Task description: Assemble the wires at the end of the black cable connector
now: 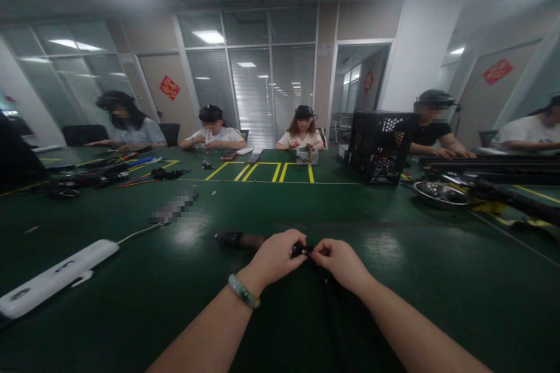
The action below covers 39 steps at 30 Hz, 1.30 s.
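Observation:
On the green table lies a dark cylindrical tool (240, 240) that looks like an electric screwdriver, its narrow tip pointing left. My left hand (280, 253) is closed around its rear end and hides much of it. A small yellowish spot shows at the black end (301, 250) between my hands. My right hand (339, 260), fingers pinched, meets that end and grips something small and dark, probably a cable end, mostly covered by the fingertips. Just below the right hand, a black cable (330, 303) runs toward me, dim against the table.
A white handheld device (56, 277) with a cord lies at left. Several dark cables (105, 172) are heaped farther back. A black computer case (380, 145) and a metal bowl (441, 193) stand at right. Several people sit across the table, one behind a grey power supply (307, 155).

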Tool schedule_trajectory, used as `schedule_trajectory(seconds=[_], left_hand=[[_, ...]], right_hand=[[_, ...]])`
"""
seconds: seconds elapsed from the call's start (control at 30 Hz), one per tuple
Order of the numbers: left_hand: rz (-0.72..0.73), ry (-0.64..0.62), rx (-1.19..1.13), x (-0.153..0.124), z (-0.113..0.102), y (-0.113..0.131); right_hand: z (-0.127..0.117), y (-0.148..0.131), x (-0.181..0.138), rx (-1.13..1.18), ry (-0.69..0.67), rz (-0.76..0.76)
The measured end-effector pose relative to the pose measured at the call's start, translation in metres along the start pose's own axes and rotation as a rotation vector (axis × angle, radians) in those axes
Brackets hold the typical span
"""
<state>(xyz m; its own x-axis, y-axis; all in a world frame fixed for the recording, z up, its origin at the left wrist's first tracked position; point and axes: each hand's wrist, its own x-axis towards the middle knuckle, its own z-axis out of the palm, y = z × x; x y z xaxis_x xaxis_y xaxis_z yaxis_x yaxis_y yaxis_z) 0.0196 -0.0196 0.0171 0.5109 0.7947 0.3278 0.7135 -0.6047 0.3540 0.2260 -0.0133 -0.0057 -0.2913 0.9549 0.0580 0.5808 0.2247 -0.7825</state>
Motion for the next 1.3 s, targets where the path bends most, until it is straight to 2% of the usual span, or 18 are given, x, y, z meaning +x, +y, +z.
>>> schedule_trajectory(seconds=[0.43, 0.73, 0.97, 1.3], left_hand=[[0.070, 0.009, -0.018, 0.0009, 0.0025, 0.0018], [-0.005, 0.001, -0.033, -0.0019, -0.0006, 0.0002], [0.063, 0.019, -0.016, -0.0015, 0.0013, 0.0020], [0.061, 0.035, -0.017, -0.0001, 0.0024, 0.0026]], right_hand=[[-0.0004, -0.0036, -0.0012, -0.019, -0.005, -0.041], [-0.0036, -0.0056, -0.0023, 0.006, -0.039, -0.015], [-0.0014, -0.0020, -0.0002, 0.003, -0.015, -0.045], [0.0014, -0.0044, -0.0011, -0.011, -0.013, -0.033]])
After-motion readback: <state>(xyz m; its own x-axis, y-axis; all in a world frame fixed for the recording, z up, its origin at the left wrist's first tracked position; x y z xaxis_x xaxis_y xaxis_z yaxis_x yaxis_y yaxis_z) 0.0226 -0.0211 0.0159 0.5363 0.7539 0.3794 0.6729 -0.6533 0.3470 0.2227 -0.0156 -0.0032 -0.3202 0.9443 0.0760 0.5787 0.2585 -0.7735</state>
